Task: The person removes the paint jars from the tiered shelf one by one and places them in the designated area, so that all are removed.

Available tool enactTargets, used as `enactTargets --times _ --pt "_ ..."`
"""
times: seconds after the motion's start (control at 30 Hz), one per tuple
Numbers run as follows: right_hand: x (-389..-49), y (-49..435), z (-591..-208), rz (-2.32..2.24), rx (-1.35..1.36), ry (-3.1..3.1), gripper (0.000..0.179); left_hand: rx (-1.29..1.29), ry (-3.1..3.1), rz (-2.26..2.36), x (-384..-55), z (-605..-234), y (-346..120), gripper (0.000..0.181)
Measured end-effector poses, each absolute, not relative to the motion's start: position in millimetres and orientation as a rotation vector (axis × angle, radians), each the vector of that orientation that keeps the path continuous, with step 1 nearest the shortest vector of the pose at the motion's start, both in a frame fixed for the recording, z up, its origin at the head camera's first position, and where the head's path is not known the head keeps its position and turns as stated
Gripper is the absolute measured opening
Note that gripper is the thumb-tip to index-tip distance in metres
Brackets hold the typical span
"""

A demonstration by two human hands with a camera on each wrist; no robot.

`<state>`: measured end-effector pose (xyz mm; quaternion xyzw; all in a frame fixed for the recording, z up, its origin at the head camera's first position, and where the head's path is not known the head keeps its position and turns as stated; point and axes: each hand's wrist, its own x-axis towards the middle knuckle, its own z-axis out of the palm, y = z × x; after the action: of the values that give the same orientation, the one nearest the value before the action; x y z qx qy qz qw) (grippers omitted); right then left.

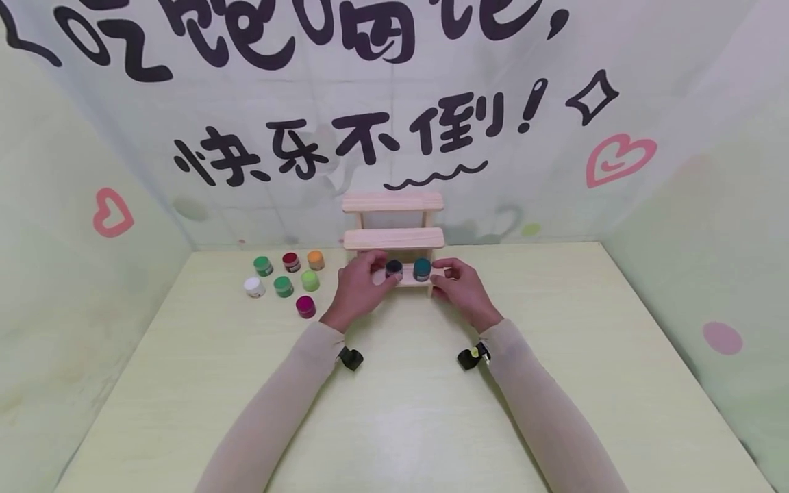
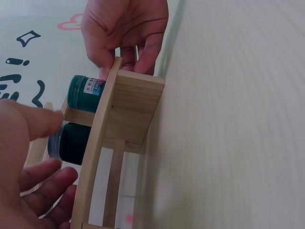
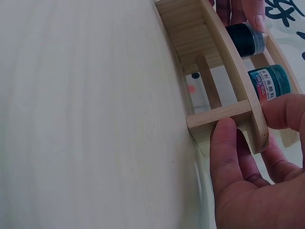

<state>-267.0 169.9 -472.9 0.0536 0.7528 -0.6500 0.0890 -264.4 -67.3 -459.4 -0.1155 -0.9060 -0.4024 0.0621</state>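
A small wooden tiered rack (image 1: 394,238) stands at the back of the table against the wall. On its lowest step sit a black paint jar (image 2: 76,143) and a teal paint jar (image 3: 271,82), side by side. My left hand (image 1: 360,284) is at the black jar, thumb and index finger on either side of its lid; the thumb is blurred in the left wrist view. With my right hand (image 1: 465,287) I grip the right end of the low step. One finger lies on top beside the teal jar, and another digit presses the rack's leg.
Several paint jars stand on the table left of the rack, among them a white jar (image 1: 254,287), a magenta jar (image 1: 305,307), a red jar (image 1: 292,261) and an orange jar (image 1: 316,259). A printed backdrop (image 1: 530,198) encloses the pale table (image 1: 394,411).
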Motion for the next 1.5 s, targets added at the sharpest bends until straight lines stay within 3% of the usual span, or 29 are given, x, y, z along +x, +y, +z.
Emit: enactTargets --times 0.33,1.5 --pt "-266 168 -474 -1.925 0.137 2.250 0.034 -0.362 -2.729 -1.197 -261 -459 -67 0.040" --pt "-264 168 -472 -1.920 0.133 2.257 0.034 -0.350 -2.665 -1.450 -231 -452 -139 0.042"
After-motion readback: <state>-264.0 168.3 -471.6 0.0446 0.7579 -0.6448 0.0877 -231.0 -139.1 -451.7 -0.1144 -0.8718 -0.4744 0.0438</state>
